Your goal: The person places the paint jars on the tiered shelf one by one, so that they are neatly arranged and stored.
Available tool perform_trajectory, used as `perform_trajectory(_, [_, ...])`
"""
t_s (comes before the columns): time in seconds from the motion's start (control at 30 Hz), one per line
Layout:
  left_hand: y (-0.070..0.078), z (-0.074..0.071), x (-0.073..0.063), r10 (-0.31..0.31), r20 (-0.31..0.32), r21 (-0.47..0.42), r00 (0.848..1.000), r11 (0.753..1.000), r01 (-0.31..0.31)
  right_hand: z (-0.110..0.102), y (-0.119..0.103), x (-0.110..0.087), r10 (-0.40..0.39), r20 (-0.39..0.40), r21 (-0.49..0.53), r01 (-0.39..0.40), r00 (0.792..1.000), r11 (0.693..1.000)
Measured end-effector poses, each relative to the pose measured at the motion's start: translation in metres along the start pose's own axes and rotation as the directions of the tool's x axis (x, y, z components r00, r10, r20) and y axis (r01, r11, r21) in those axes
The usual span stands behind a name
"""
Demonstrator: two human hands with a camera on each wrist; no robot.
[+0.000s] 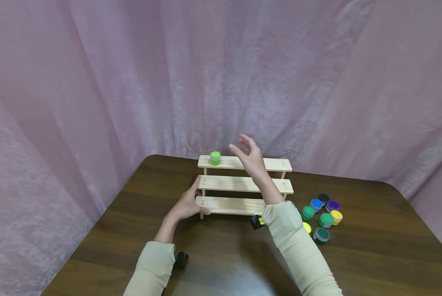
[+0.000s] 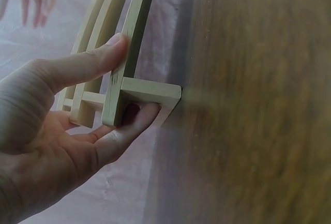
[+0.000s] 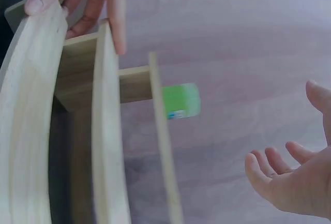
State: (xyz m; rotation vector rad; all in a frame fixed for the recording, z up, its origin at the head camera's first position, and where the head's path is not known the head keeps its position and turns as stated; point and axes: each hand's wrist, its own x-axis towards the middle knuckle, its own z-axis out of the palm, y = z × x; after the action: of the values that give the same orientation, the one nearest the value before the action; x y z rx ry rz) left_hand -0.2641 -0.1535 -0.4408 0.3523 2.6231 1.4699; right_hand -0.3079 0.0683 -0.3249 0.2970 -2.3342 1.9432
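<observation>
A three-step wooden rack (image 1: 230, 183) stands on the dark table. My left hand (image 1: 187, 204) grips the rack's left end; in the left wrist view the thumb (image 2: 98, 61) lies on the lowest step and fingers curl beneath it. One light-green paint jar (image 1: 215, 158) sits upright near the left end of the top step, also visible as a green jar (image 3: 180, 101) in the right wrist view. Above the top step, right of that jar, my right hand (image 1: 251, 156) is raised with fingers spread and relaxed, holding nothing.
Right of the rack, several paint jars stand grouped on the table, among them a blue jar (image 1: 315, 205), a black jar (image 1: 323, 200) and a dark green jar (image 1: 321, 236). My right sleeve partly covers a yellow jar (image 1: 307, 227). A pink curtain (image 1: 221, 74) hangs behind the table.
</observation>
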Motion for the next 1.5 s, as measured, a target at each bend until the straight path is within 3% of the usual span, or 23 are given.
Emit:
perform_trajectory(0.1, [0.001, -0.005, 0.0, 0.005, 0.007, 0.007, 1.0, 1.0, -0.005, -0.004, -0.009, -0.01, -0.047, 0.01, 0.017, 0.046, 0.999, 0.999])
perform_trajectory(0.33, [0.0, -0.007, -0.001, -0.013, 0.013, -0.006, 1.0, 1.0, 0.013, -0.023, -0.014, -0.027, -0.075, 0.016, 0.007, 0.075, 0.997, 0.997])
perform_trajectory(0.8, [-0.001, -0.006, 0.006, -0.006, 0.059, 0.002, 0.998, 1.0, 0.006, -0.076, -0.003, -0.058, -0.032, 0.003, -0.083, 0.032, 0.999, 0.996])
perform_trajectory(0.97, [-0.007, -0.009, 0.002, -0.027, 0.066, 0.028, 0.997, 0.999, 0.025, -0.088, -0.001, -0.07, 0.004, 0.027, -0.035, -0.003, 1.0, 0.999])
perform_trajectory(1.1, [-0.012, -0.02, -0.006, -0.039, 0.045, 0.032, 0.998, 0.999, 0.038, -0.093, 0.006, -0.077, -0.017, 0.04, -0.004, 0.017, 0.999, 1.0])
perform_trajectory(1.3, [-0.019, -0.031, -0.02, -0.069, 0.029, 0.05, 0.997, 0.996, 0.068, -0.102, 0.021, -0.091, 0.027, 0.053, -0.071, -0.024, 0.998, 0.997])
perform_trajectory(1.5, [-0.018, -0.029, -0.016, -0.055, 0.027, 0.044, 0.998, 0.998, 0.053, -0.13, 0.031, -0.106, 0.012, 0.016, -0.102, -0.01, 1.0, 0.995])
